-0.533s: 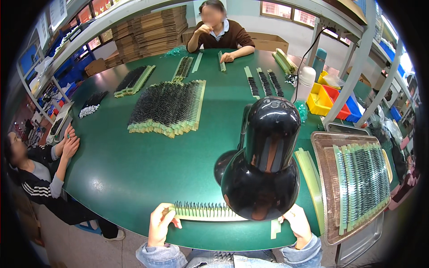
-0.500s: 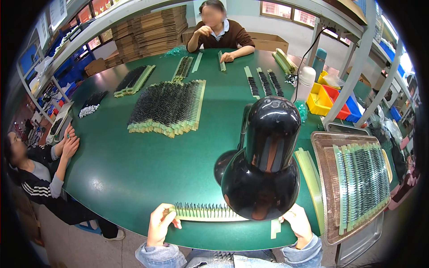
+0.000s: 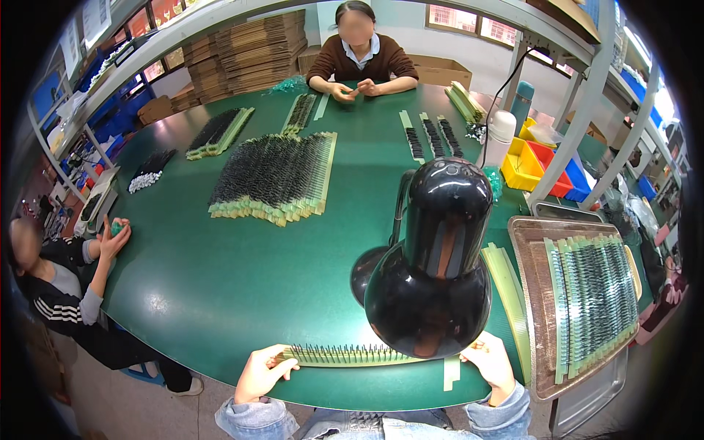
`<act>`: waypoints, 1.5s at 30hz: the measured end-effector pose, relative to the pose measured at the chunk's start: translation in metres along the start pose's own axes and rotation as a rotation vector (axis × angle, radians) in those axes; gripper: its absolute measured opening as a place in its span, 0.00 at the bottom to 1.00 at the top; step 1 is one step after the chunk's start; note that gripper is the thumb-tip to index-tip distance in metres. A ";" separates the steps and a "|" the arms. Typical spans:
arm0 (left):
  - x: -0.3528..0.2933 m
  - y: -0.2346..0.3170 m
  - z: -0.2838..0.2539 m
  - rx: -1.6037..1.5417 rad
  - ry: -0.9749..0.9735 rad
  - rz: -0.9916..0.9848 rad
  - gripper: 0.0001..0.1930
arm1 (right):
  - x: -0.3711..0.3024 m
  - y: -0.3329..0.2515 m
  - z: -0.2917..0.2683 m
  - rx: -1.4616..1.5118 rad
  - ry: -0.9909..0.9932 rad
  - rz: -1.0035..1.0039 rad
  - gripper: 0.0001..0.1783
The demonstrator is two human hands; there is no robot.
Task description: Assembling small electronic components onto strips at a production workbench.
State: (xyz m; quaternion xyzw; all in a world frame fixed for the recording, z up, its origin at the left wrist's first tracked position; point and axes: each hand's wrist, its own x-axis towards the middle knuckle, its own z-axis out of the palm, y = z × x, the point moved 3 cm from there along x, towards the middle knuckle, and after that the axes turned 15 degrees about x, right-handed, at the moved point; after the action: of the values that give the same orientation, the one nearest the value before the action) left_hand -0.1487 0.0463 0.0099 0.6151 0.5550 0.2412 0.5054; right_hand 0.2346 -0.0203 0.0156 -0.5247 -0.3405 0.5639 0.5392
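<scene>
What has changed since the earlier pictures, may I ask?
The left hand has moved slightly down the picture, lowering that end of the pinned green strip. The opposite co-worker's raised hand has come down beside the other hand; more of a green item shows at far left. The left hand keeps its grip; the right hand and black lamp look unmoved.

We face a pale wall [image 3: 407, 20] | windows [image 3: 456, 15] along top | green table [image 3: 220, 293] before us | grey floor [image 3: 165, 414] lower left
</scene>
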 end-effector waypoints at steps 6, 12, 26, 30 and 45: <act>0.000 -0.004 -0.001 -0.030 0.022 -0.010 0.11 | -0.001 -0.001 0.001 -0.033 0.027 0.010 0.08; -0.002 0.002 0.001 -0.353 -0.003 0.047 0.09 | 0.003 -0.001 -0.001 0.203 0.100 -0.088 0.09; 0.004 0.022 0.001 0.030 -0.003 0.060 0.08 | -0.003 -0.002 -0.011 0.266 0.050 -0.053 0.11; 0.007 0.036 -0.004 0.506 0.068 0.273 0.12 | -0.014 -0.008 -0.010 -0.052 -0.059 -0.024 0.11; 0.020 0.028 0.000 0.645 0.116 0.279 0.14 | 0.000 -0.013 0.001 -0.783 0.069 -0.458 0.10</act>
State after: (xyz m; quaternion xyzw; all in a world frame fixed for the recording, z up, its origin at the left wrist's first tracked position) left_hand -0.1309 0.0684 0.0290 0.7982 0.5410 0.1546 0.2151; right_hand 0.2371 -0.0179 0.0279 -0.6186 -0.6175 0.2410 0.4219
